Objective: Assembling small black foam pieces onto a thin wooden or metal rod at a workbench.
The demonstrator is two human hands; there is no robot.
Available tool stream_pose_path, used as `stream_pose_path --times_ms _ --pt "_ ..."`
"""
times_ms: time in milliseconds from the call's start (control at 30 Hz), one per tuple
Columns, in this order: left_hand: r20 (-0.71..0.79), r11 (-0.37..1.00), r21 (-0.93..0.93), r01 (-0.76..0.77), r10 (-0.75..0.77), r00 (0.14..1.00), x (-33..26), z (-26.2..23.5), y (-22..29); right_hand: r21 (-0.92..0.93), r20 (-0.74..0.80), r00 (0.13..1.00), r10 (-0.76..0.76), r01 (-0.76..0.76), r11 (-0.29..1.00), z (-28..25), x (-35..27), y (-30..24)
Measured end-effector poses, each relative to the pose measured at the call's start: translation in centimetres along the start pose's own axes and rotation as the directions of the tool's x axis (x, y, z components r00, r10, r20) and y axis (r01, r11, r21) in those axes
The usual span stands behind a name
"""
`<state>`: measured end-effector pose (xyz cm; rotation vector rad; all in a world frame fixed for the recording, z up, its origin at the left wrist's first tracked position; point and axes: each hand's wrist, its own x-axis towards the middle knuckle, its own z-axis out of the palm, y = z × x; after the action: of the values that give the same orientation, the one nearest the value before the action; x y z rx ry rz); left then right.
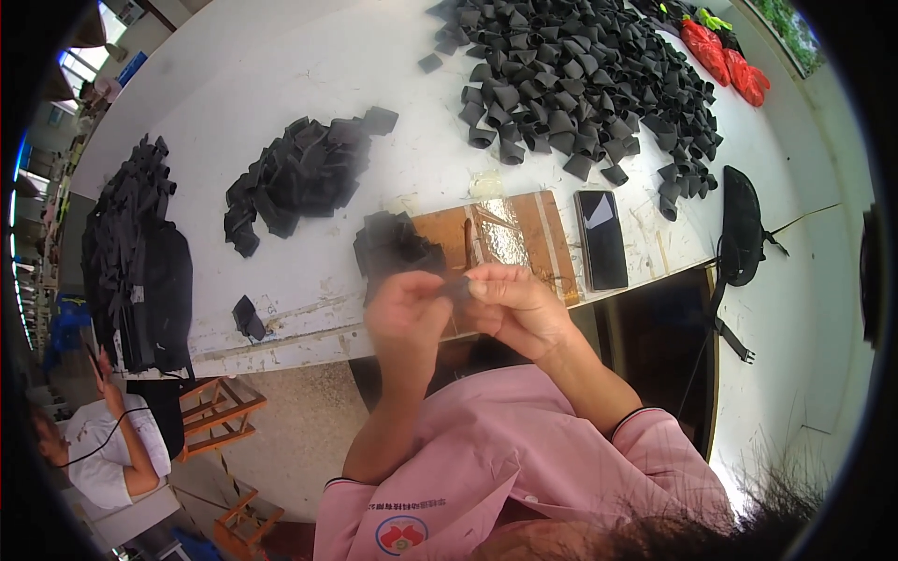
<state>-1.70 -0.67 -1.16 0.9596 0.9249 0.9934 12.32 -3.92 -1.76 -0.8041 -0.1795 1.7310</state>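
A small black piece (456, 289), seemingly of fabric or foam, is pinched between my two hands near the table's front edge. My left hand (406, 313) is closed on its left side, slightly blurred; the thumb and fingertips of my right hand (516, 304) grip the right side. Just beyond my left hand lies a small heap of flat black pieces (391, 241). Under and beyond my hands is a brown board (543, 234) with shiny tape and a glossy patch. The fingers hide much of the held piece.
A large pile of black looped pieces (580, 84) covers the far right. Another black heap (304, 173) and a stack of black strips (131, 252) lie leftward. A phone (601, 240) rests beside the board; a black waist pouch (741, 224) is farther right. A seated person (117, 449) is at lower left.
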Motion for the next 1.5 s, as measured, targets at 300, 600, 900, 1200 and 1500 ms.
stream_pose_path --times_ms 300,600,900,1200,1500 --pt "0.025 0.656 0.543 -0.525 0.613 0.790 -0.6 1.1 -3.2 -0.058 0.214 0.976 0.029 -0.017 0.998 -0.4 -0.4 -0.2" --pt "0.328 0.677 -0.672 0.299 -0.089 0.940 1.5 0.0 1.5 -0.386 0.141 0.979 -0.146 0.190 0.903 2.7 -0.6 -3.8" --pt "0.435 0.552 -0.675 0.489 -0.238 0.869 5.1 0.4 2.9 -0.392 0.299 0.951 -0.081 0.200 0.898 1.7 3.4 -6.0" --pt "0.450 0.635 -0.668 0.388 -0.071 0.890 4.9 1.0 3.7 -0.428 0.321 0.933 -0.163 0.297 0.854 2.8 2.7 -6.1" --pt "0.222 0.631 0.451 -0.631 0.606 0.764 4.2 2.1 3.6 -0.698 0.196 0.886 -0.420 0.427 0.575 1.6 2.8 -4.6"
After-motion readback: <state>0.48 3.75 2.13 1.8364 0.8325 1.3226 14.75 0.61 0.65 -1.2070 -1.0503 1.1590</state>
